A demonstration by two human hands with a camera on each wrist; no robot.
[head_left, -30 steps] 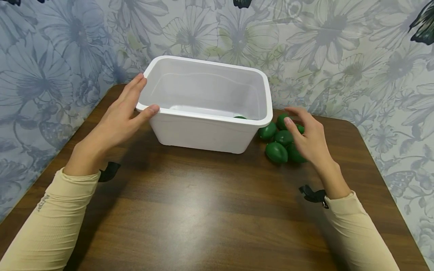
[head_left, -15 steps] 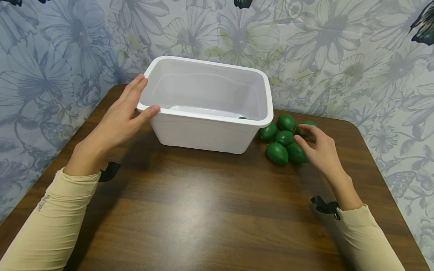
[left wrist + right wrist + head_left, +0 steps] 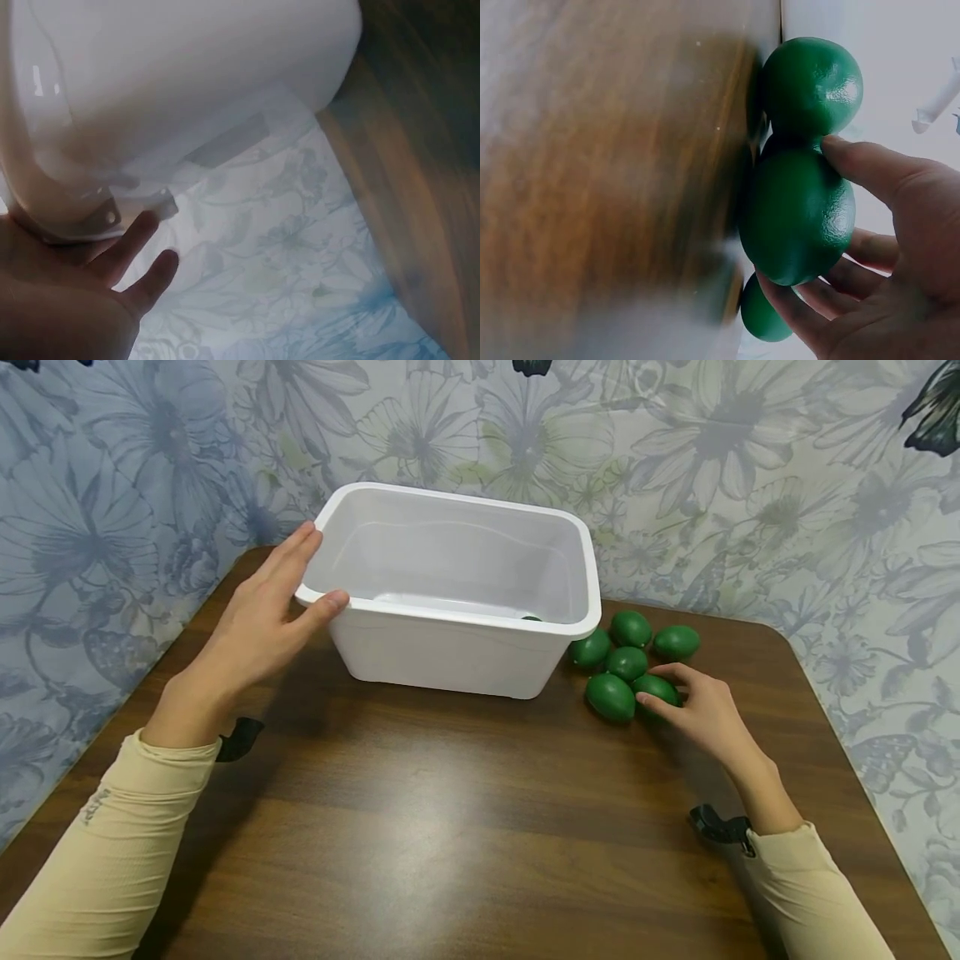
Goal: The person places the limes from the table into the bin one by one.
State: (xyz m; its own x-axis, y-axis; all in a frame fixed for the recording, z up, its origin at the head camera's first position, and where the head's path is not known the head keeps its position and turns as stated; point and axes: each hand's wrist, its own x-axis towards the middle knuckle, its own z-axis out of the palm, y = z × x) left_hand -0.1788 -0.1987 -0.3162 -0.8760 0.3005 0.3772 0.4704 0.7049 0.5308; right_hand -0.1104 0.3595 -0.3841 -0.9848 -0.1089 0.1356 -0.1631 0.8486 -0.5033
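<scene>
In the head view a white plastic bin (image 3: 442,647) stands on the table. My left hand (image 3: 255,627) rests against its left end, fingers straight along the outside and thumb on the front rim. To the right of the bin lie several smooth, dark green, lime-like fruits (image 3: 611,697). My right hand (image 3: 705,708) holds the nearest right one (image 3: 657,687) between thumb and fingers. Up close in the right wrist view, that held fruit (image 3: 799,214) sits between thumb and fingertips, beside another green fruit (image 3: 814,86). Just a sliver of green (image 3: 532,618) shows inside the bin, mostly hidden by its front wall.
The brown wooden table (image 3: 420,827) reaches toward me in front of the bin. Floral wallpaper (image 3: 720,485) rises directly behind. One green fruit (image 3: 676,643) lies slightly apart at the back right of the group.
My right hand has moved right, past the back-right fruit, then toward me onto the front-right one, which it now grips. The left hand and bin have stayed in place.
</scene>
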